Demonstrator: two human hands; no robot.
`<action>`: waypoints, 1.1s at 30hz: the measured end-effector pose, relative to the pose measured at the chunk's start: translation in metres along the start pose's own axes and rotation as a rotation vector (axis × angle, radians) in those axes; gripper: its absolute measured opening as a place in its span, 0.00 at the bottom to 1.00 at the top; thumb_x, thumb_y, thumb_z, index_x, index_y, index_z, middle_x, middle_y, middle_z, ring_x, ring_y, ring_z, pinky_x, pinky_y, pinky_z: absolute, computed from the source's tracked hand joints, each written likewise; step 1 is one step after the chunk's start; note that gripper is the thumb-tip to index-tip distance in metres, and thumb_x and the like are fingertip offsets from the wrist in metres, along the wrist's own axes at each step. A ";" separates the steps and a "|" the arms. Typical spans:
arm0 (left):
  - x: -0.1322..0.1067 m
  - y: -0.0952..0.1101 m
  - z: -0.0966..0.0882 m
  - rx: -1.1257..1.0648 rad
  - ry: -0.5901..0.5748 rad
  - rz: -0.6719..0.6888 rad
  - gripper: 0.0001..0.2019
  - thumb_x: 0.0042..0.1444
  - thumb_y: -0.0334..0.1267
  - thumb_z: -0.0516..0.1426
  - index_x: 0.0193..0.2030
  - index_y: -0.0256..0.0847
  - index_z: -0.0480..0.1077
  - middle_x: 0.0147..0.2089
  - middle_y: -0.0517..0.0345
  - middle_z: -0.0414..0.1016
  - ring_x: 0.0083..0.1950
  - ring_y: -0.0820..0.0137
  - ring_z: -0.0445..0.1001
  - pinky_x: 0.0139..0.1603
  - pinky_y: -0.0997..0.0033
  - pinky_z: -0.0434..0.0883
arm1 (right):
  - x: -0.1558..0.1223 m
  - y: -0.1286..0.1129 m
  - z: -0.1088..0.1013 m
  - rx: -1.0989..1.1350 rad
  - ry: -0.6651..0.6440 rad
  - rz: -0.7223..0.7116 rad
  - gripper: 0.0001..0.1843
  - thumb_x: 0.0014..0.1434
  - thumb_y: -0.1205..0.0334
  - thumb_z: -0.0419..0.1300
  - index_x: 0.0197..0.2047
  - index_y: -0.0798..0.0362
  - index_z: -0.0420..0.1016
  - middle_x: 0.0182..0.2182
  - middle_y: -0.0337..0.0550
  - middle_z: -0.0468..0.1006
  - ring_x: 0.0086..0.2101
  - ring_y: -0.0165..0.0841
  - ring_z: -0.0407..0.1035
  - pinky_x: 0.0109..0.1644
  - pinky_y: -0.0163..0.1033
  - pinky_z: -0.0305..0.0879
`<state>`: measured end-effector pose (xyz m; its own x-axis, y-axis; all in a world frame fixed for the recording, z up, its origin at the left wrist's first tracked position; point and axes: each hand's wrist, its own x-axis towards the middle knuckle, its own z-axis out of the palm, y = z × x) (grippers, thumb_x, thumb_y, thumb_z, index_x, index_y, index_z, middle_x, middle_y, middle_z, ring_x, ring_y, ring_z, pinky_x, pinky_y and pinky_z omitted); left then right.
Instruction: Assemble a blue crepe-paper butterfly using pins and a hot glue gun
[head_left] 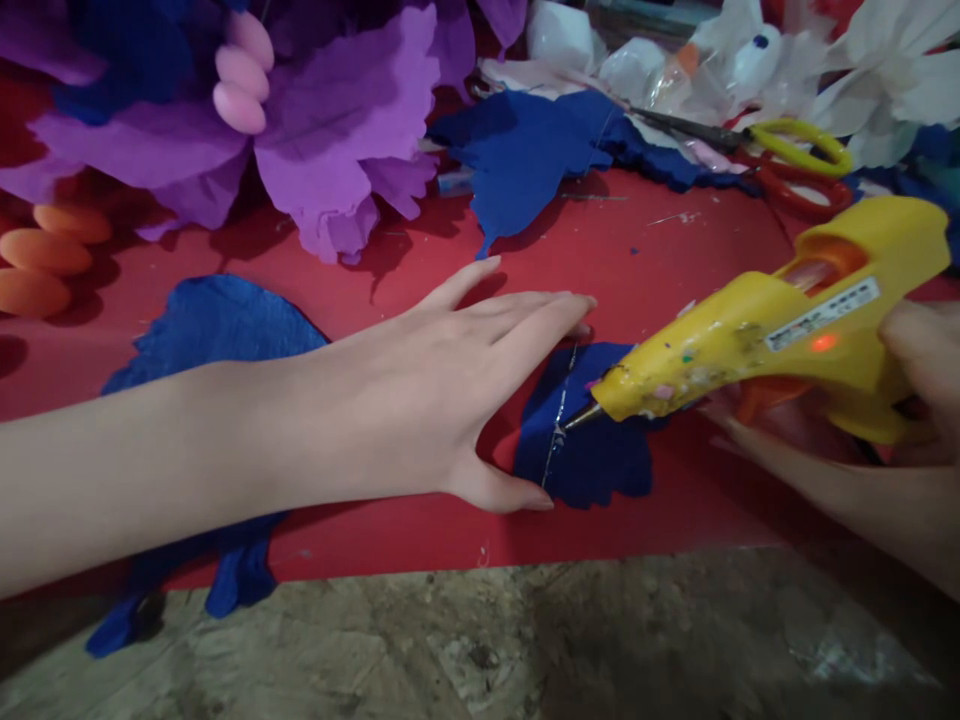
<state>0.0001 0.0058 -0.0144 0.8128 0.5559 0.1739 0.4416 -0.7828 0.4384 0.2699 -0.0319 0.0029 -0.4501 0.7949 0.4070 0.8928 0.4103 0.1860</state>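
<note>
My left hand (457, 385) lies flat with fingers stretched out, its fingertips and thumb pressing the left edge of a small blue crepe paper petal (592, 450) on the red sheet (645, 260). My right hand (885, 440) grips a yellow hot glue gun (780, 335), index finger on the orange trigger. The gun's nozzle touches the blue petal, where a thin shiny line of glue runs down it.
A bigger blue paper piece (217, 325) lies under my left forearm. Purple paper flowers (330, 130) with pink and orange foam ovals stand at the back left. Another blue piece (525, 150), yellow-and-red scissors (787, 155) and white paper flowers (892, 75) lie behind. Bare worn wood (480, 650) shows in front.
</note>
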 end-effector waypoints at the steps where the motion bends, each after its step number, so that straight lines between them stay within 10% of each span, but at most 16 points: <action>1: 0.000 0.000 0.000 -0.005 0.002 -0.006 0.45 0.48 0.53 0.62 0.64 0.23 0.52 0.62 0.36 0.67 0.65 0.49 0.62 0.70 0.44 0.46 | -0.001 0.001 0.000 0.003 -0.008 0.021 0.29 0.56 0.33 0.52 0.26 0.50 0.49 0.23 0.35 0.52 0.22 0.27 0.48 0.22 0.36 0.44; 28: -0.002 -0.001 0.001 0.032 0.023 0.011 0.45 0.45 0.57 0.63 0.63 0.30 0.54 0.61 0.40 0.68 0.65 0.51 0.64 0.71 0.50 0.48 | 0.005 -0.005 -0.002 -0.018 -0.022 -0.002 0.25 0.60 0.36 0.47 0.27 0.49 0.47 0.23 0.36 0.53 0.23 0.30 0.52 0.24 0.38 0.46; 33: -0.002 -0.002 0.003 0.019 0.049 0.044 0.45 0.48 0.55 0.61 0.64 0.26 0.53 0.62 0.37 0.66 0.66 0.49 0.62 0.70 0.48 0.49 | 0.004 -0.004 0.003 -0.068 0.006 -0.042 0.21 0.61 0.41 0.50 0.35 0.52 0.62 0.27 0.43 0.64 0.27 0.34 0.62 0.25 0.39 0.45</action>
<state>-0.0015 0.0053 -0.0186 0.8120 0.5338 0.2361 0.4134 -0.8115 0.4131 0.2645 -0.0292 0.0006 -0.4869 0.7752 0.4025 0.8726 0.4117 0.2628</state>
